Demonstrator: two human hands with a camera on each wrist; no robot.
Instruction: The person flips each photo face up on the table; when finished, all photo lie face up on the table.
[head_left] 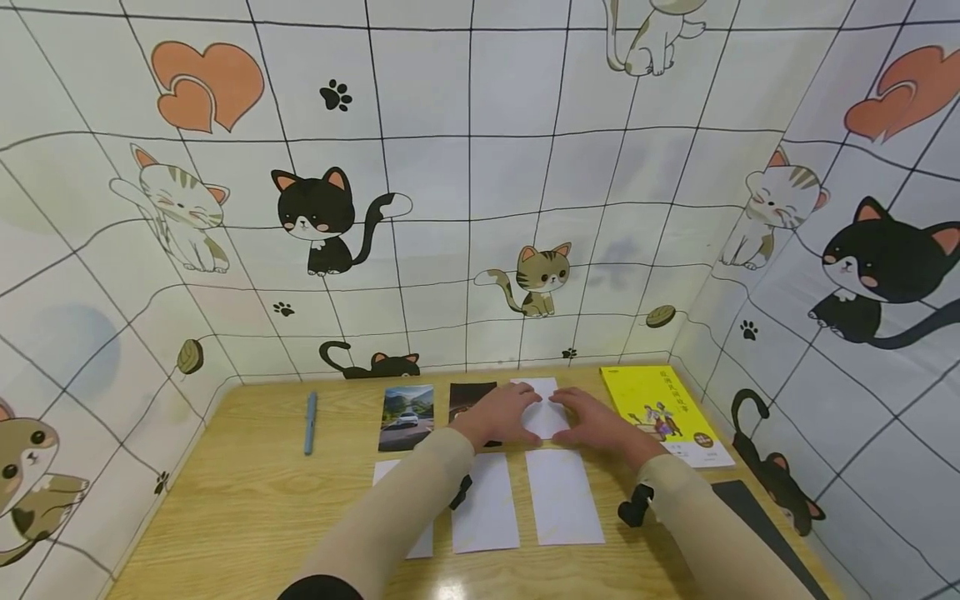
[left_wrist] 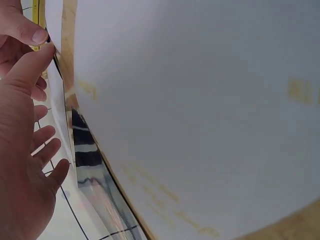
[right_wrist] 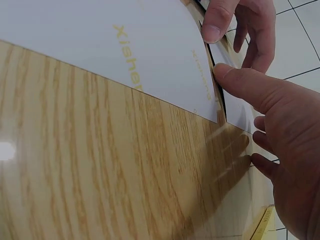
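Both hands are at a white card at the right end of the back row. My left hand touches its left side and my right hand its right side. In the right wrist view both thumbs rest at the card's near edge, which shows a dark line beneath. The other fingers spread loosely beyond. To its left lie a photo of a car on a road and a dark photo, partly hidden by the left hand.
Nearer lie three white cards, a left one partly under the sleeve, a middle one and a right one. A blue pen lies left. At right are a yellow book and a black flat item. Cat-print cloth surrounds the table.
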